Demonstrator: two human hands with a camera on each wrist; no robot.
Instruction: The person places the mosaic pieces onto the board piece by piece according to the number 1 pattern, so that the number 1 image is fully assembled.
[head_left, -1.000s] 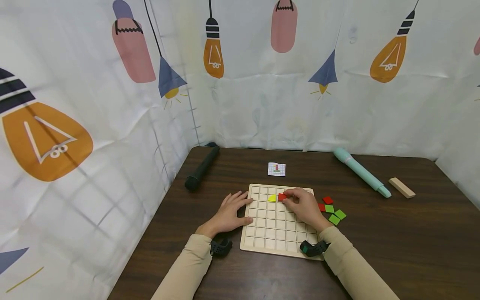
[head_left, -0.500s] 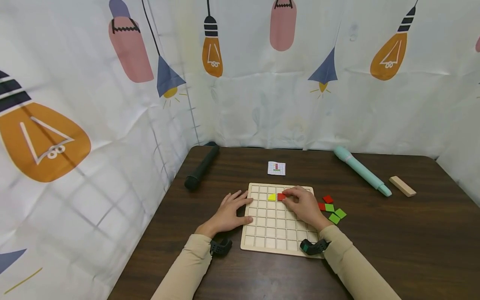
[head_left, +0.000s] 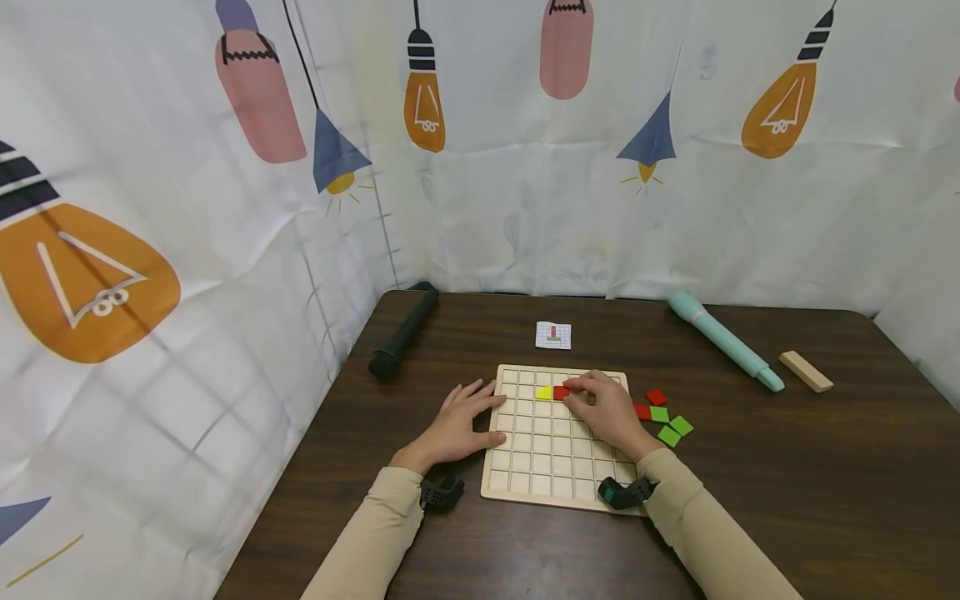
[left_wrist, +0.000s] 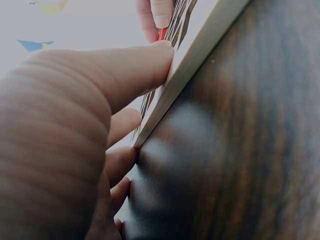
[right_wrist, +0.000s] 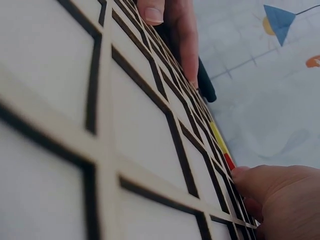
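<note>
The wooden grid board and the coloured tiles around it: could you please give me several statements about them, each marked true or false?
1. The right hand touches a red square tile on the pale wooden grid board. True.
2. The yellow triangular tile lies off the board on the dark wooden table. False: it sits in a board cell, left of the red tile.
3. The left hand rests at the board's left edge. True.
4. The loose green square tiles lie left of the board. False: they lie to its right.
5. The mint-green cylinder stands upright. False: it lies flat.
</note>
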